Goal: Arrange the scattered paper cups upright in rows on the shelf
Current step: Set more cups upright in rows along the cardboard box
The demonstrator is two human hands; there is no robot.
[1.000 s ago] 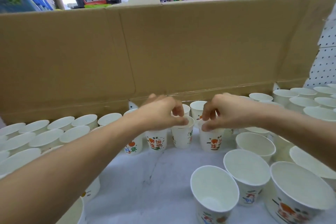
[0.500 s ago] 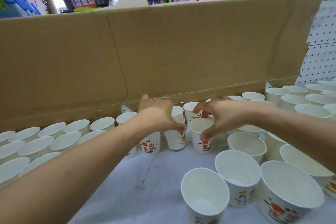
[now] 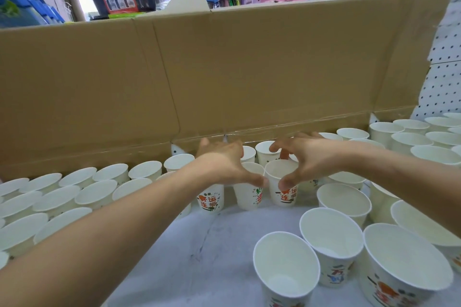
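White paper cups with red and green print stand upright on the pale shelf. At mid-shelf three stand side by side: a left cup, a middle cup and a right cup. My left hand reaches over the left and middle cups with its fingers stretched forward, and its thumb lies against the middle cup's rim. My right hand is spread over the right cup, thumb tip touching its front and fingers apart above the cups behind. Neither hand encloses a cup.
Rows of upright cups fill the left side and more rows stand at the back right. Bigger cups cluster at the front right. A tall cardboard wall backs the shelf, with white pegboard to the right.
Both hands pinched cup rims a second ago. Their fingers have since spread and lifted off the rims, leaving the cups standing, and the view has shifted slightly.
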